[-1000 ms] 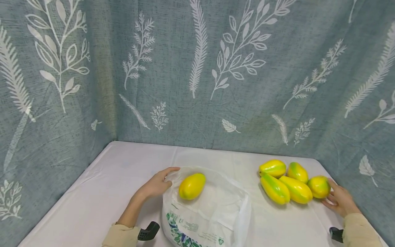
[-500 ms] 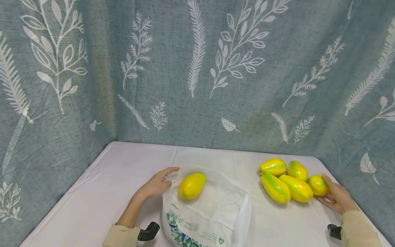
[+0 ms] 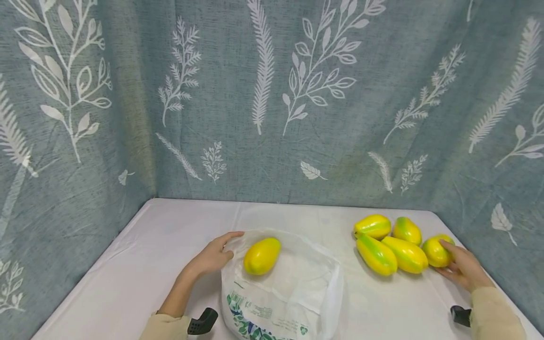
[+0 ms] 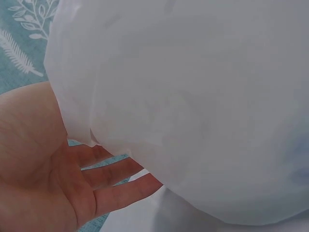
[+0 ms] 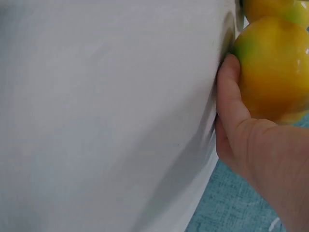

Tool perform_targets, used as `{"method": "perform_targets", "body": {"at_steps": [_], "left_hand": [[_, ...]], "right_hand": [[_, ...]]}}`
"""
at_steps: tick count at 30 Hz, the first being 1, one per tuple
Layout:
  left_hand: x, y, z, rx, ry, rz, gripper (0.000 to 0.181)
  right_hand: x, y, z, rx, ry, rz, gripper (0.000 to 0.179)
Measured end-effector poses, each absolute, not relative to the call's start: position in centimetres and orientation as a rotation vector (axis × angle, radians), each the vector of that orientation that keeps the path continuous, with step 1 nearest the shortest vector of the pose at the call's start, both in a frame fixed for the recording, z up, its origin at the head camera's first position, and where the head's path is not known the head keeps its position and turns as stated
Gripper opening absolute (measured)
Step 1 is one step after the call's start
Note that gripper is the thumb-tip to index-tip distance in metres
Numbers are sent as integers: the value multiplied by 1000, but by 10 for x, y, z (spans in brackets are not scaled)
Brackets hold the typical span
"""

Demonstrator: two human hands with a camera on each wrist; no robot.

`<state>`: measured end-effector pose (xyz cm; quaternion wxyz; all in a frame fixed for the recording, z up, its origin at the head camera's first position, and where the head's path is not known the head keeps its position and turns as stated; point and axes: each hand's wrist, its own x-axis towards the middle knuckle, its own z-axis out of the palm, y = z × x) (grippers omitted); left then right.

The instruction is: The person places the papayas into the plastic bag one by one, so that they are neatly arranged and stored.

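At the rim of a white plastic bag (image 3: 289, 288), my left hand (image 3: 211, 256) pinches the film between thumb and fingers. In the left wrist view the bag (image 4: 183, 106) covers the thumb tip and part of the fingers. One yellow papaya (image 3: 262, 256) lies inside the bag's mouth. Far to the right, my right hand (image 3: 465, 267) grips the rightmost yellow-green papaya (image 3: 436, 250), fingers over its side and thumb low near the table. The right wrist view shows the thumb along this papaya (image 5: 273, 67); the other fingers are hidden behind it.
Several more papayas, such as the long front one (image 3: 377, 255), lie clustered just left of my right hand. A white cloth covers the table (image 3: 178, 222). Blue-grey leaf-patterned curtains (image 3: 229, 104) enclose its back and sides.
My right hand has closed in on the rightmost papaya, its fingers moving over the fruit from the side. The left hand and the bag stay as they were; the head view has shifted slightly.
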<state>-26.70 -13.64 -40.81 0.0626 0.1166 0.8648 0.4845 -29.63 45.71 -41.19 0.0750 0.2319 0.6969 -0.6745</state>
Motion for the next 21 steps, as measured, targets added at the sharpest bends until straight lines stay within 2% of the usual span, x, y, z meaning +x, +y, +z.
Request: {"method": "perform_targets", "body": {"at_steps": [4,9,11,21], "left_hand": [[-267,-137,-409,361,2611,1469,55],[-268,-137,-409,373,2617,1461,54],[-268,-137,-409,364,2619,1457,55],[-266,-137,-407,347,2611,1463,55]], "right_hand": [[-292,463,-414,657,2095,-2044,93],[-289,471,-418,717,1928,-2184,98],[-287,472,-416,771,1771,-2286,105],[-276,478,-407,905,1307,-2527,98]]}}
